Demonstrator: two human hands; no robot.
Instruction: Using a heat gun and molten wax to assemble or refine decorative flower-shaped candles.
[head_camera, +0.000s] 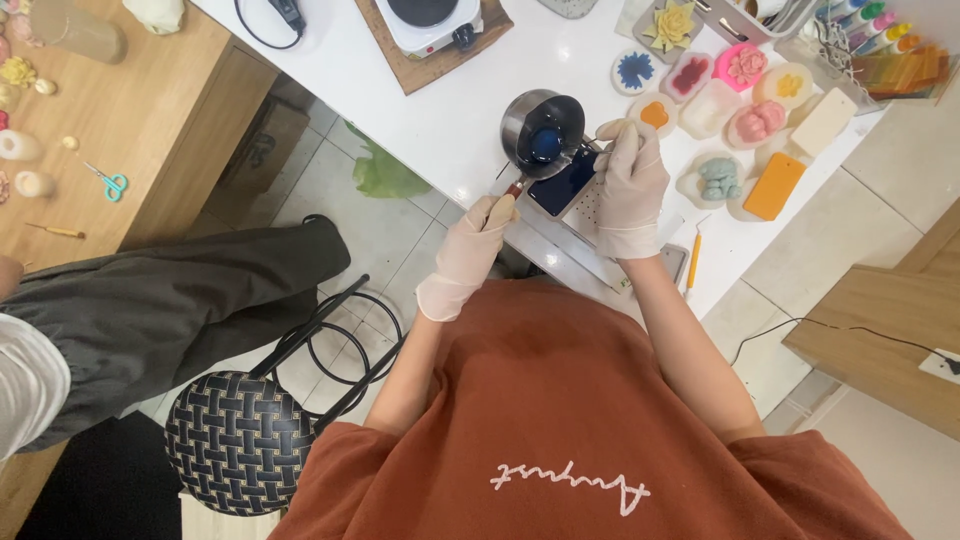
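Left hand (478, 232) grips steel pot (541, 128) handle | tilted, blue liquid | right hand (628, 180) closed, contents unclear

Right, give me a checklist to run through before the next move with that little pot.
1. Left hand grips the pot handle: ok.
2. Small steel pot holds blue liquid and is tipped toward the mould: ok.
3. Rectangular mould sits under the pot's lip, dark blue inside: ok.
4. Right hand rests at the mould's edge, steadying it: ok.
5. Fill level in the mould: cannot tell.
6. Finished coloured pieces lie apart from the pour on the white table: ok.
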